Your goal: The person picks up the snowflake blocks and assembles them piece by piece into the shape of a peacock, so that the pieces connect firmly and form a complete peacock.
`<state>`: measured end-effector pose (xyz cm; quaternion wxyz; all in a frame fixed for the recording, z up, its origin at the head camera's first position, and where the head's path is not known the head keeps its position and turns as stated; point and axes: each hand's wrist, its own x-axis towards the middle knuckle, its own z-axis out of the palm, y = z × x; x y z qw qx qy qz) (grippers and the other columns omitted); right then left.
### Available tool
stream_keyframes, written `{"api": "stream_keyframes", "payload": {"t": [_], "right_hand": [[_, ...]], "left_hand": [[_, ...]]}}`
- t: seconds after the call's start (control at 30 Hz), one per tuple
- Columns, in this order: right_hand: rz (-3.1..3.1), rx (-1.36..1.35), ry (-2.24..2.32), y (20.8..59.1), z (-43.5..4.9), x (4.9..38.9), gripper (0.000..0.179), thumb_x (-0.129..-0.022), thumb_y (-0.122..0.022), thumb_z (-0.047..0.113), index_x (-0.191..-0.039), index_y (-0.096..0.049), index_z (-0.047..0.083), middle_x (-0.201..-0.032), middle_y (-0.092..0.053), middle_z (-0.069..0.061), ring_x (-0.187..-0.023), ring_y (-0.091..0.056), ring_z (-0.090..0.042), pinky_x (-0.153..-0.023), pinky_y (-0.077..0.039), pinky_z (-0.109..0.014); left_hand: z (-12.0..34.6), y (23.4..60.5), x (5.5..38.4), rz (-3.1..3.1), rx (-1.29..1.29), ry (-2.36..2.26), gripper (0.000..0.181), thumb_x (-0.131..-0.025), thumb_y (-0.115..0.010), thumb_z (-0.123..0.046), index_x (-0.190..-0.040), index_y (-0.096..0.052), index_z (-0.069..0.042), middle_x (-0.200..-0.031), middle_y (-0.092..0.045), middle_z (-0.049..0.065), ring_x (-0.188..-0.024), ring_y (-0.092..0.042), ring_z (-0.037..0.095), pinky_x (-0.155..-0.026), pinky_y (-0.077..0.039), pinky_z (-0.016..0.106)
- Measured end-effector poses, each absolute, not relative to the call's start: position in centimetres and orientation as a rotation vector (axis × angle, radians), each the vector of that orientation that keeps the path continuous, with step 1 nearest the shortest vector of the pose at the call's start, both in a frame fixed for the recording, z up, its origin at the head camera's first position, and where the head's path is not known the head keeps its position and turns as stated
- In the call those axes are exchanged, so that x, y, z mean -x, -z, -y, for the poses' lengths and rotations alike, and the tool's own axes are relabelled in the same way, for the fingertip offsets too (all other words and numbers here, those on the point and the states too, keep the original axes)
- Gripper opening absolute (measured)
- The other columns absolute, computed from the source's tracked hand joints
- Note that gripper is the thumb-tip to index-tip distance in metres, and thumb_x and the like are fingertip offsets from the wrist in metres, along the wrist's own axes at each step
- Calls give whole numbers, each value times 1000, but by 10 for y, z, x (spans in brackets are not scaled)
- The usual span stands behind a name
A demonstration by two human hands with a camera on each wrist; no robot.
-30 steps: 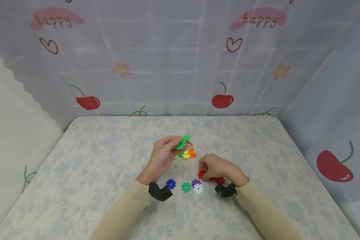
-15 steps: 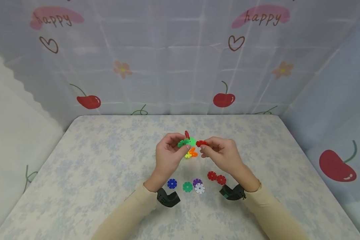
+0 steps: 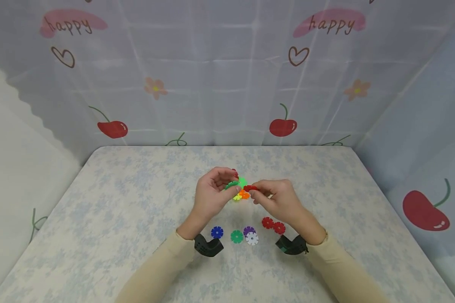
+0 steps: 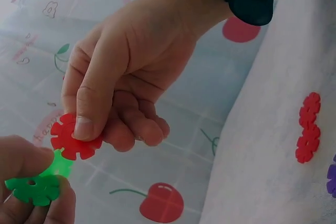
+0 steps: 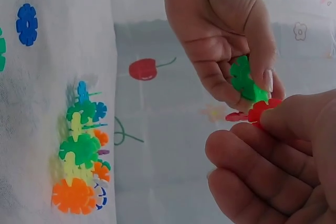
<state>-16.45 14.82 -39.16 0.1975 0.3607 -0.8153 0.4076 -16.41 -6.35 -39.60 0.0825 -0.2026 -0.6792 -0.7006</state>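
Note:
My left hand (image 3: 211,190) pinches a small joined piece of green notched snowflake discs (image 4: 37,188) between thumb and fingers. A red disc (image 5: 236,116) sticks out of the far side of this piece. From the right, my right hand (image 3: 278,195) pinches another red snowflake disc (image 4: 65,139) by its edge, right at the green piece. Both hands are raised over the middle of the table. Behind them stands a built cluster of many-coloured discs (image 5: 79,149), mostly hidden by the left hand in the head view, where its orange discs (image 3: 244,194) show.
Loose discs lie on the cloth-covered table (image 3: 136,189) nearer the body: blue (image 3: 217,232), green (image 3: 236,236), a white disc (image 3: 252,239) overlapping a purple one (image 3: 249,229), and two touching red discs (image 3: 273,225). A printed curtain (image 3: 212,84) hangs behind the table.
My right hand has picked a red disc off the table and brought it up to the left hand's green piece. The left hand has turned that piece; lately both hands sank slightly and drew closer.

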Motion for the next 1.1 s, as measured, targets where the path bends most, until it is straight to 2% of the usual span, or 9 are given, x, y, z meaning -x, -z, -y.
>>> {"api": "stream_keyframes", "payload": {"t": [0.33, 0.5, 0.63, 0.83, 0.9, 1.03, 1.1], "right_hand": [[2246, -992, -1200, 392, -150, 165, 6, -84, -75, -5, -89, -76, -2, -75, -75, -9, -57, -69, -10, -57, -55, -15], [2263, -1085, -1193, 392, -150, 165, 9, -84, -76, -8, -90, -77, -2, -78, -76, -11, -59, -70, -10, -59, -57, -15], [2303, -1086, -1155, 392, -147, 163, 9, -85, -76, -7, -92, -77, -2, -76, -75, -9, -58, -69, -9, -60, -58, -16], [2320, -983, -1089, 394, -143, 163, 10, -84, -77, -6, -92, -76, 0, -77, -75, -8, -58, -68, -9, -58, -58, -19], [2305, -992, -1063, 394, -142, 163, 11, -82, -78, -6, -91, -76, 1, -77, -75, -8, -59, -68, -9, -58, -58, -19], [2335, -993, -1068, 393, -143, 163, 17, -83, -78, -3, -99, -73, 0, -80, -76, -9, -61, -69, -11, -61, -60, -22], [2497, -941, -1082, 392, -144, 162, 20, -85, -79, 2, -103, -70, 1, -78, -73, -7, -61, -66, -11, -60, -58, -22]], "left_hand": [[67, 394, 165, 2048, 700, 2081, 27, -85, -72, 6, -111, -65, 9, -102, -67, 31, -89, -69, 9, -85, -61, 23], [72, 390, 166, 2130, 779, 2090, 30, -83, -73, 7, -111, -65, 11, -98, -68, 32, -83, -70, 4, -77, -61, 23], [73, 389, 167, 2200, 785, 2085, 30, -83, -73, 9, -112, -66, 12, -97, -70, 33, -81, -69, -1, -76, -61, 21], [68, 394, 169, 2266, 821, 1820, 30, -87, -72, 1, -117, -69, 2, -98, -71, 19, -87, -69, 14, -81, -61, 23], [67, 397, 169, 2324, 860, 1632, 28, -89, -73, -3, -116, -72, -1, -97, -70, 14, -87, -65, 18, -78, -58, 23], [67, 400, 171, 2387, 831, 1431, 15, -91, -74, -10, -105, -79, -5, -95, -71, 10, -84, -61, 19, -70, -53, 26], [69, 400, 173, 2386, 715, 1522, 11, -92, -73, -10, -101, -79, -5, -95, -72, 10, -84, -63, 18, -73, -55, 24]]}}
